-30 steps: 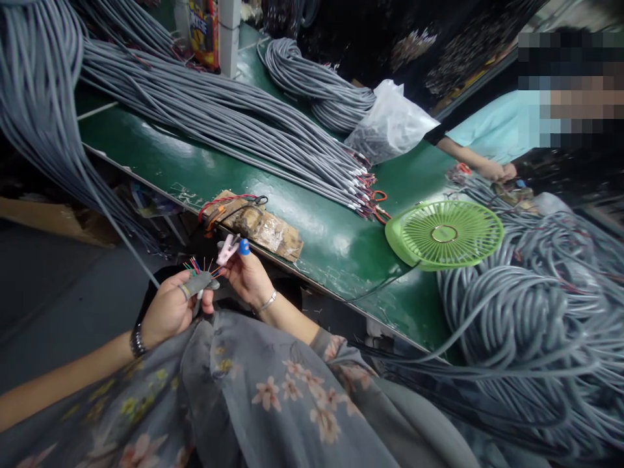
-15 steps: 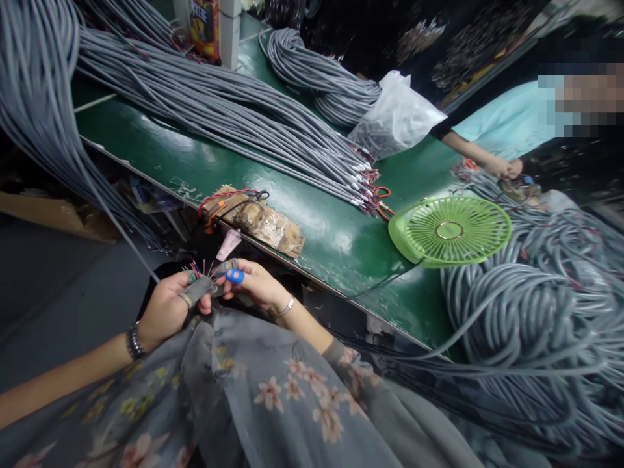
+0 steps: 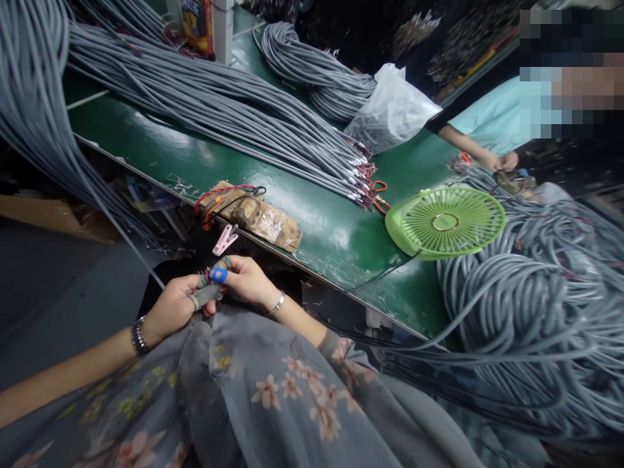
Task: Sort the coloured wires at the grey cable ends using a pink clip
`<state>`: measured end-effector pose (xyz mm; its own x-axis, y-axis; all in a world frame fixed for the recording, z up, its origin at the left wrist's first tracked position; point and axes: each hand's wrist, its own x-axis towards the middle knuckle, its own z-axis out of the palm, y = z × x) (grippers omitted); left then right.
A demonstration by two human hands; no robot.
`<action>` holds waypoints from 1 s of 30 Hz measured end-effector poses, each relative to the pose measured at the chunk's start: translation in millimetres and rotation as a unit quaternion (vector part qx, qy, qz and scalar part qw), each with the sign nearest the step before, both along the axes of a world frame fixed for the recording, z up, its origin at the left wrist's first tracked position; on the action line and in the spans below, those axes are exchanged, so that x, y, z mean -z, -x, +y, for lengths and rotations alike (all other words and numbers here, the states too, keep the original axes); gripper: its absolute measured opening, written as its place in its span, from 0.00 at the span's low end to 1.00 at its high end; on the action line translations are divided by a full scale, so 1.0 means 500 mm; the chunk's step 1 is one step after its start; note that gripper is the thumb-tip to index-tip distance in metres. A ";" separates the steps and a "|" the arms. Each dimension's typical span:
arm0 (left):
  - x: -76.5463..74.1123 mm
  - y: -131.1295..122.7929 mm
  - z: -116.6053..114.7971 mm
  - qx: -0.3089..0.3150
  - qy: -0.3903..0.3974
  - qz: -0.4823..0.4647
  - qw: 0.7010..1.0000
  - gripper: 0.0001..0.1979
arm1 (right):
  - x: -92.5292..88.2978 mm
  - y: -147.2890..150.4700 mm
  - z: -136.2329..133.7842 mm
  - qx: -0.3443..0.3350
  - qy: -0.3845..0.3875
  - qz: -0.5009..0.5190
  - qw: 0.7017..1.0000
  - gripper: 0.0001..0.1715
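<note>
Close to my lap, my left hand (image 3: 171, 304) is closed around the end of a grey cable (image 3: 127, 235) that hangs from the bundle at left. Thin coloured wires (image 3: 203, 278), red and green among them, fan out of that end. My right hand (image 3: 247, 281) pinches at these wires, its fingers almost touching the left thumb. Grey covers wrap some fingertips, and a blue band (image 3: 218, 275) is on a right finger. The exact grip on single wires is hidden by the fingers. A pink clip (image 3: 225, 240) hangs at the table edge just beyond my hands.
On the green table (image 3: 331, 237) lie a wooden block with wires (image 3: 266, 218), long grey cables (image 3: 219, 117), a plastic bag (image 3: 392, 107) and a green fan (image 3: 446, 223). Coiled cables (image 3: 511, 305) pile at right. A co-worker's hands (image 3: 502, 161) handle wires at the far side.
My right hand has moved left and closer to my left hand, over the wire ends, which were spread more visibly before. The whole view has shifted slightly.
</note>
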<state>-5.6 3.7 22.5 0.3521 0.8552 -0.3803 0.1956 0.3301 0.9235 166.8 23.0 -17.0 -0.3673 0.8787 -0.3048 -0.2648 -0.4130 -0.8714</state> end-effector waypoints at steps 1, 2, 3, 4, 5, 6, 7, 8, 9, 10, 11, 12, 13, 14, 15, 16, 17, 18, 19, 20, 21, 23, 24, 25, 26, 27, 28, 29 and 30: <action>0.000 0.000 -0.002 -0.010 0.003 -0.014 1.000 0.15 | 0.006 -0.001 0.003 0.017 0.018 0.012 1.000 0.30; 0.000 -0.001 -0.004 -0.024 0.009 -0.031 0.999 0.16 | 0.012 -0.002 0.006 0.040 0.040 0.027 0.998 0.29; -0.002 -0.003 -0.006 -0.041 0.020 -0.052 0.998 0.17 | 0.018 -0.004 0.010 0.064 0.063 0.042 0.995 0.28; -0.004 -0.006 -0.007 -0.060 0.036 -0.076 0.995 0.17 | 0.022 -0.006 0.015 0.086 0.084 0.056 0.991 0.28; -0.007 -0.009 -0.007 -0.082 0.056 -0.099 0.990 0.17 | 0.025 -0.008 0.019 0.101 0.101 0.067 0.987 0.27; -0.011 -0.013 -0.006 -0.101 0.077 -0.119 0.985 0.17 | 0.026 -0.010 0.024 0.109 0.111 0.074 0.985 0.28; -0.015 -0.016 -0.004 -0.116 0.097 -0.134 0.979 0.18 | 0.026 -0.010 0.029 0.110 0.113 0.077 0.984 0.29; -0.019 -0.020 -0.001 -0.126 0.113 -0.147 0.975 0.18 | 0.025 -0.009 0.034 0.104 0.107 0.076 0.986 0.30; -0.024 -0.023 0.002 -0.129 0.123 -0.157 0.971 0.19 | 0.023 -0.007 0.038 0.097 0.090 0.071 0.989 0.31; -0.027 -0.026 0.006 -0.129 0.129 -0.166 0.969 0.20 | 0.021 -0.004 0.041 0.095 0.063 0.060 0.992 0.32; -0.030 -0.028 0.011 -0.125 0.133 -0.173 0.968 0.21 | 0.019 0.000 0.043 0.099 0.027 0.041 0.994 0.33; -0.032 -0.030 0.015 -0.122 0.136 -0.179 0.967 0.21 | 0.017 0.003 0.045 0.111 -0.011 0.015 0.994 0.34; -0.033 -0.031 0.020 -0.119 0.137 -0.184 0.966 0.22 | 0.016 0.006 0.045 0.128 -0.049 -0.015 0.990 0.36; -0.034 -0.031 0.025 -0.118 0.137 -0.186 0.966 0.22 | 0.015 0.008 0.045 0.150 -0.082 -0.046 0.984 0.37; -0.034 -0.032 0.029 -0.118 0.135 -0.187 0.966 0.22 | 0.014 0.010 0.045 0.172 -0.107 -0.073 0.977 0.39; -0.034 -0.032 0.033 -0.119 0.131 -0.188 0.966 0.21 | 0.014 0.012 0.045 0.189 -0.122 -0.089 0.970 0.41; -0.033 -0.032 0.036 -0.120 0.127 -0.189 0.966 0.21 | 0.014 0.014 0.046 0.199 -0.127 -0.093 0.967 0.42; -0.033 -0.032 0.038 -0.120 0.124 -0.189 0.967 0.21 | 0.013 0.016 0.047 0.198 -0.120 -0.082 0.969 0.43; -0.032 -0.032 0.039 -0.118 0.122 -0.189 0.967 0.20 | 0.013 0.018 0.049 0.186 -0.102 -0.058 0.976 0.43; -0.032 -0.033 0.039 -0.115 0.123 -0.188 0.968 0.19 | 0.012 0.021 0.052 0.167 -0.075 -0.025 0.983 0.43; -0.031 -0.033 0.039 -0.112 0.125 -0.187 0.968 0.19 | 0.011 0.024 0.054 0.148 -0.044 0.010 0.988 0.42; -0.030 -0.034 0.039 -0.106 0.129 -0.184 0.969 0.18 | 0.008 0.029 0.059 0.132 0.013 0.068 0.989 0.40; -0.029 -0.034 0.038 -0.104 0.130 -0.182 0.969 0.17 | 0.006 0.030 0.060 0.137 0.032 0.084 0.986 0.38; -0.027 -0.035 0.038 -0.102 0.130 -0.178 0.970 0.17 | 0.004 0.031 0.061 0.147 0.045 0.092 0.984 0.35; -0.026 -0.035 0.038 -0.100 0.129 -0.175 0.971 0.17 | 0.003 0.032 0.061 0.157 0.053 0.095 0.982 0.33; -0.024 -0.036 0.038 -0.098 0.128 -0.172 0.972 0.17 | 0.001 0.032 0.060 0.164 0.059 0.095 0.980 0.32; -0.022 -0.037 0.038 -0.097 0.127 -0.169 0.973 0.17 | -0.001 0.032 0.060 0.167 0.063 0.095 0.979 0.31; -0.021 -0.037 0.038 -0.096 0.127 -0.166 0.973 0.17 | -0.002 0.032 0.060 0.167 0.066 0.096 0.979 0.31; -0.020 -0.038 0.038 -0.095 0.128 -0.164 0.973 0.17 | -0.003 0.033 0.059 0.164 0.069 0.098 0.979 0.31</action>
<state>13.3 22.9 32.3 0.3356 0.8090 -0.4826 -0.1836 0.5587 0.8088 150.5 52.7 -15.4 -0.1347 0.9149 -0.3805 -0.5599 -0.3871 -0.7326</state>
